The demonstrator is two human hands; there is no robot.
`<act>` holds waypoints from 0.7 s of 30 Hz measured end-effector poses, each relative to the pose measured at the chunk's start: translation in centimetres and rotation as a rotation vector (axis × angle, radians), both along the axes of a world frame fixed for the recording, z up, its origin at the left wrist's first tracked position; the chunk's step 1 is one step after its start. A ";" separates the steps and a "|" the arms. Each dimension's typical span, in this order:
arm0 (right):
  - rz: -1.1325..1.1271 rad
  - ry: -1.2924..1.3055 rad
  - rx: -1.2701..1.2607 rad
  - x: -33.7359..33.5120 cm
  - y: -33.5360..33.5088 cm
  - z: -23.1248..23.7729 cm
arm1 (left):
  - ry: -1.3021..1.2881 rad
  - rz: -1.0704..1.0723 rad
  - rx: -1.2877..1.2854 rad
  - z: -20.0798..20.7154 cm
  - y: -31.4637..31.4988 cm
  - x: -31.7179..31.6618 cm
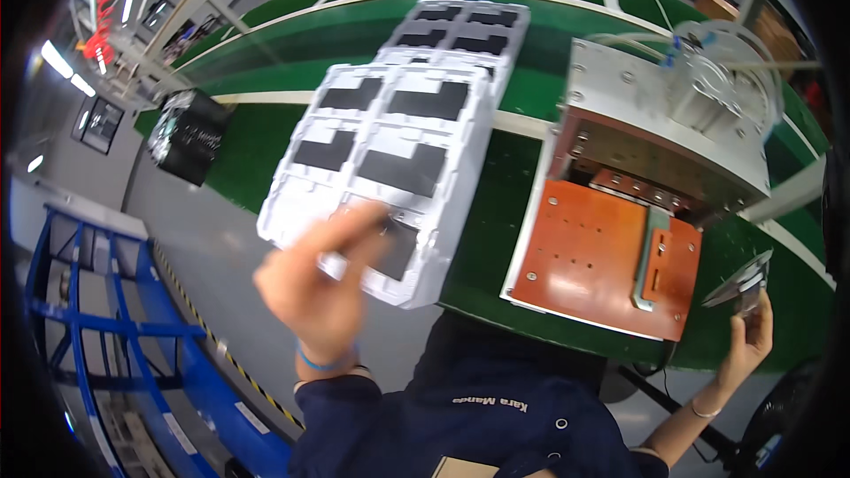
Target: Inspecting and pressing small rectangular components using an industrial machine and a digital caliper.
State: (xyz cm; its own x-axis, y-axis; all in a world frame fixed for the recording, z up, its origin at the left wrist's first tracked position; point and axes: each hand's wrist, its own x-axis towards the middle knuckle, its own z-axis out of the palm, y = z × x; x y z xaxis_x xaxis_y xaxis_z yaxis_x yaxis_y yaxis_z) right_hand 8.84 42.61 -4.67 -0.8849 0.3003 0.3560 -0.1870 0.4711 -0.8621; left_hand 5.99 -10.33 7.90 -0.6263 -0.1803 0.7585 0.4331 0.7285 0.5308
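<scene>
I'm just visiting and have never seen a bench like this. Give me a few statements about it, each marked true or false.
1. The right hand holds a thin, flat piece. True.
2. The orange plate lies to the right of the nearer white tray. True.
3. The left hand is over the orange plate. False: it is at the nearer white tray; blur hides whether it touches anything.
4. The nearer white tray is bare. False: dark pieces lie in it.
5. A metal bar rests on the orange plate. True.
</scene>
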 end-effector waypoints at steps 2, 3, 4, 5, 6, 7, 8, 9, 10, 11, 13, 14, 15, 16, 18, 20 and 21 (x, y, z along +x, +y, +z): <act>-0.065 0.023 -0.007 -1.5 1.4 -0.6 | 0.089 0.212 -0.346 0.7 -4.9 -1.0; -0.126 -0.029 0.069 -2.0 3.0 -1.8 | 0.061 0.222 -0.418 0.0 -7.8 -1.0; -0.190 -0.083 0.149 -2.4 4.9 -3.2 | 0.033 0.239 -0.466 -1.3 -10.3 -0.5; -0.237 -0.111 0.164 -2.6 7.4 -5.2 | 0.002 0.253 -0.514 -2.6 -12.3 0.0; -0.292 -0.137 0.182 -2.3 10.1 -7.4 | -0.026 0.260 -0.560 -4.1 -13.8 0.1; -0.343 -0.167 0.195 -2.1 11.8 -9.3 | -0.053 0.274 -0.557 -5.6 -14.5 0.6; -0.364 -0.199 0.209 -1.8 12.7 -10.5 | -0.084 0.287 -0.550 -7.0 -15.1 1.6; -0.391 -0.230 0.233 -1.3 13.4 -11.1 | -0.181 0.287 -0.424 -8.6 -15.0 2.3; -0.417 -0.260 0.256 -1.0 14.1 -11.6 | -0.294 0.262 -0.345 -9.5 -14.8 2.9; -0.447 -0.302 0.295 -1.0 13.4 -11.2 | -0.354 0.255 -0.334 -10.1 -14.5 3.3; -0.467 -0.305 0.349 -1.3 13.3 -11.6 | -0.454 0.250 -0.305 -10.7 -13.7 3.8; -0.477 -0.304 0.374 -1.2 13.2 -12.2 | -0.467 0.234 -0.295 -10.5 -13.5 3.9; -0.456 -0.243 0.401 -1.4 14.2 -13.4 | -0.476 0.213 -0.289 -10.1 -13.4 3.7; -0.454 -0.234 0.449 -1.4 15.3 -14.1 | -0.486 0.191 -0.282 -9.9 -13.4 3.5; -0.451 -0.221 0.529 -2.0 13.5 -13.5 | -0.500 0.165 -0.204 -8.9 -13.4 3.7; -0.432 -0.230 0.601 -2.4 11.4 -12.3 | -0.477 0.139 -0.072 -7.8 -12.7 3.8; -0.426 -0.236 0.644 -2.5 10.8 -11.7 | -0.412 0.127 -0.199 -7.1 -11.6 3.3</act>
